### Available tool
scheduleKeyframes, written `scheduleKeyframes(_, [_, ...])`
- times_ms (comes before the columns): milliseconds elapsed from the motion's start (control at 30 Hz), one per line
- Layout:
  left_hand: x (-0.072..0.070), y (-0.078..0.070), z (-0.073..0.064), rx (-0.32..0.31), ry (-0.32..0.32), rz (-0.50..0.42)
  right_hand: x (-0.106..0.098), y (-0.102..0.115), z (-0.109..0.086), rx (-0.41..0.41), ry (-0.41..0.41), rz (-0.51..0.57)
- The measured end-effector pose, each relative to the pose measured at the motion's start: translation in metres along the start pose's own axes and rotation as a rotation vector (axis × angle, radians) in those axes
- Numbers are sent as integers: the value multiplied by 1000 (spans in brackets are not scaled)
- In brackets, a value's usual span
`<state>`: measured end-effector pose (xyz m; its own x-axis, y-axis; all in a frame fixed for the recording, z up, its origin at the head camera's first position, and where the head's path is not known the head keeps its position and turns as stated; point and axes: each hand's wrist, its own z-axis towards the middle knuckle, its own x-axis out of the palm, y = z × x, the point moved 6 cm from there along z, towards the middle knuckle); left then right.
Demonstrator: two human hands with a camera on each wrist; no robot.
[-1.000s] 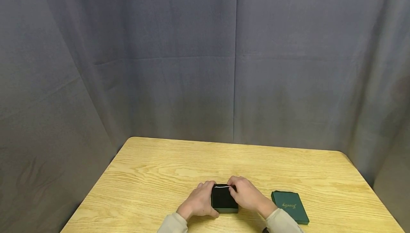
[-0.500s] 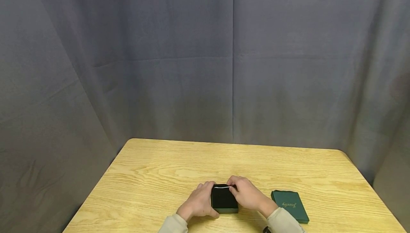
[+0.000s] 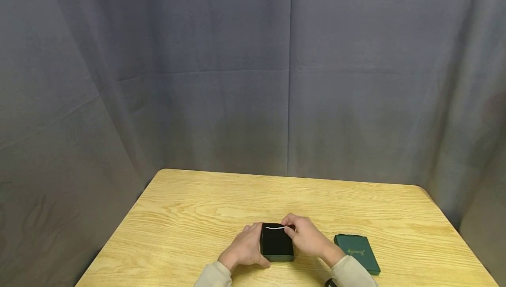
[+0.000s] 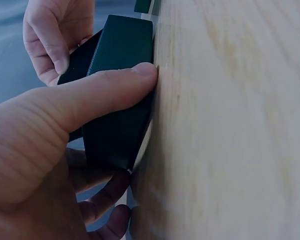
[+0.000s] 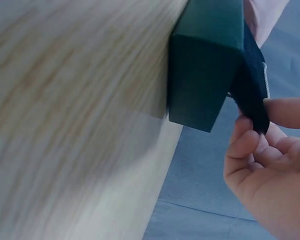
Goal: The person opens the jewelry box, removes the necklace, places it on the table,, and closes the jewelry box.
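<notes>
A dark green jewelry box (image 3: 281, 259) sits on the wooden table, its base holding a black padded insert (image 3: 276, 244). Across the far part of the insert lies a thin silver chain (image 3: 274, 228). My left hand (image 3: 246, 247) grips the box from the left, thumb along the green near wall (image 4: 122, 45) in the left wrist view. My right hand (image 3: 310, 237) pinches the far right corner of the insert, beside the chain. In the right wrist view the insert (image 5: 251, 82) stands tilted up out of the box, far edge raised, with the chain (image 5: 266, 80) along that edge.
To the right of my right hand, the green lid (image 3: 359, 254) with gold "Jewelry" lettering lies flat on the table (image 3: 221, 195). Grey curtains (image 3: 221, 102) hang behind and at both sides of the table. A small dark object (image 3: 330, 283) shows by my right sleeve.
The far edge of the black insert has risen a little in my right hand, and the chain has moved up with it. My left hand stays on the box.
</notes>
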<state>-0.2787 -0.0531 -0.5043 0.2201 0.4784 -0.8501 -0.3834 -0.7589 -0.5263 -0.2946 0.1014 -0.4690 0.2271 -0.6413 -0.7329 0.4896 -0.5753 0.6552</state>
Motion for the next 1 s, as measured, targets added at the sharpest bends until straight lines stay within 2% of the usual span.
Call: scheduleKeyframes(1000, [0, -1, 0, 25, 7, -10, -3, 3, 2, 8, -14, -21])
